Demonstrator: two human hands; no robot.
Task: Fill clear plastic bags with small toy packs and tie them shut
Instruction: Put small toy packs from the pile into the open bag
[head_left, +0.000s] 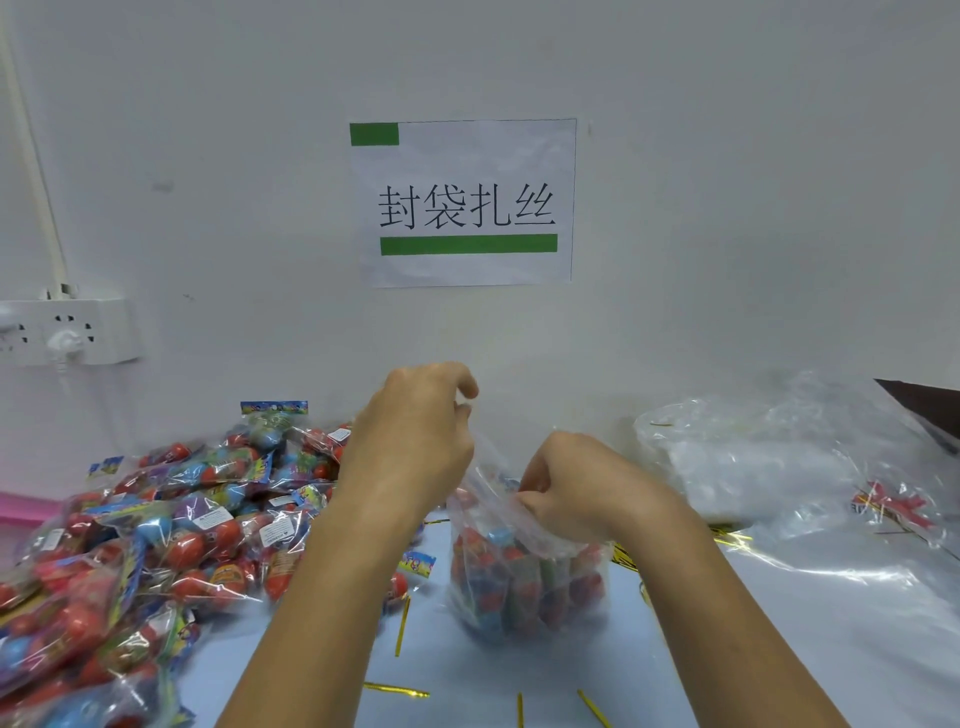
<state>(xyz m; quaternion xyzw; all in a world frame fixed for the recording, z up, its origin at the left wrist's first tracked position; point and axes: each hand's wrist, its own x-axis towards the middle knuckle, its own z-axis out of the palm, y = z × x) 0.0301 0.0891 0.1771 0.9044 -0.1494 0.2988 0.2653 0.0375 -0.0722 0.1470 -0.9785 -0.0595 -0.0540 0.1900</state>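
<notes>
Toy packs (156, 535) heaped high on the left, loose gold twist ties (397, 689) scattered over the pale blue table (779, 649), a pile of empty clear bags (753, 462) off to the right, a printed sign (467, 202) on the wall above. Dead centre stands the filled bag (524, 587), upright. Left hand (415, 441) is up at its neck, fingers curled, apparently pinching the plastic top. Right hand (566, 488) grips the gathered neck lower down, fingers tight around it.
</notes>
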